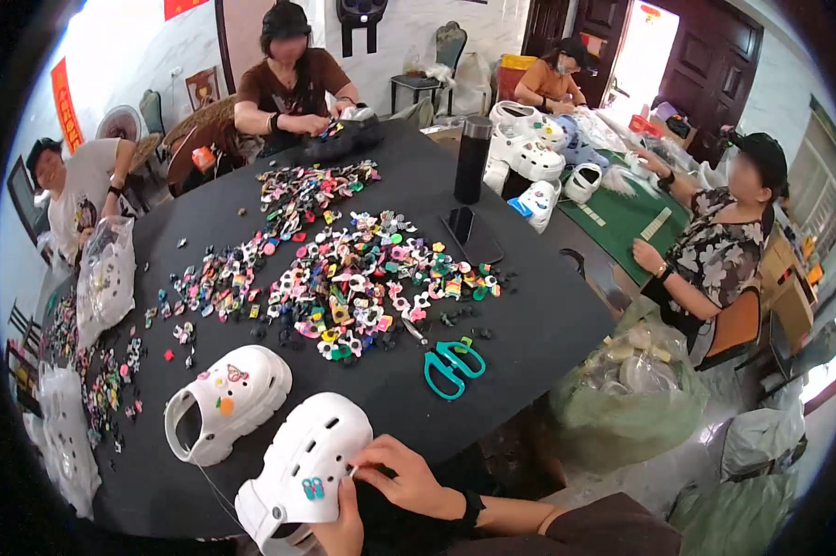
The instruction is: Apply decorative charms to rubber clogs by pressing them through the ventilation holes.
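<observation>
A white clog shoe [299, 463] lies at the near edge of the black table [529, 315], with a small flip-flop charm on its top. My left hand [340, 530] grips it from below near the heel side. My right hand [401, 477] pinches at the shoe's perforated side with its fingertips; whether a charm is between them I cannot tell. A second white clog [225, 402] with several charms stands just to the left. A big heap of colourful shoe charms [362, 278] covers the table's middle. Teal scissors [451, 365] lie to the right of my hands.
A black bottle [473, 159] and a dark phone [474, 235] stand at the far right of the table. White clogs [535, 157] pile beyond. Three other people sit around the table and one farther back. Clear bags of charms [105, 273] hang left; a green bag [627, 394] sits right.
</observation>
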`<state>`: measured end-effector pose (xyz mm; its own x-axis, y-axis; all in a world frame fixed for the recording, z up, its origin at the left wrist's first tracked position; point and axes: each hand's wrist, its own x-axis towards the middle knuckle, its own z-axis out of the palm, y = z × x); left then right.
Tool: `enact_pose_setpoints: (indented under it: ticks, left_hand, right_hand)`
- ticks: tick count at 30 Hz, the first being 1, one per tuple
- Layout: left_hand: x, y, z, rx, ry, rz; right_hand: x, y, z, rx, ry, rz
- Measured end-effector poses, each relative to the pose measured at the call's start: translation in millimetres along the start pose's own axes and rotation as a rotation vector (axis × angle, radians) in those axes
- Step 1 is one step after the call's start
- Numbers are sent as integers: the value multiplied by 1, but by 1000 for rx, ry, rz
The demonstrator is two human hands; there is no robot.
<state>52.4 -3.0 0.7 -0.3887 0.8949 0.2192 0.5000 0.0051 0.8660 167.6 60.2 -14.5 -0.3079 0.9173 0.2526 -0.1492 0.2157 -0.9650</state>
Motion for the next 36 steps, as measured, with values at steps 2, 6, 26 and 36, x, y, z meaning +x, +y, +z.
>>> enact_pose_setpoints:
  ticks: [2,6,26,36]
  left_hand:
    - [-3,-7,0,21,7,19]
    - [-4,-16,-2,26,-38,-9]
    - [14,5,-19,-230,-40,-193]
    - [10,3,-17,-258,-29,-140]
  right_hand:
    - [-1,4,0,-191,35,-150]
    - [2,7,-4,-245,-5,-140]
    - [10,5,-15,-311,71,-257]
    - [12,5,-2,-319,42,-228]
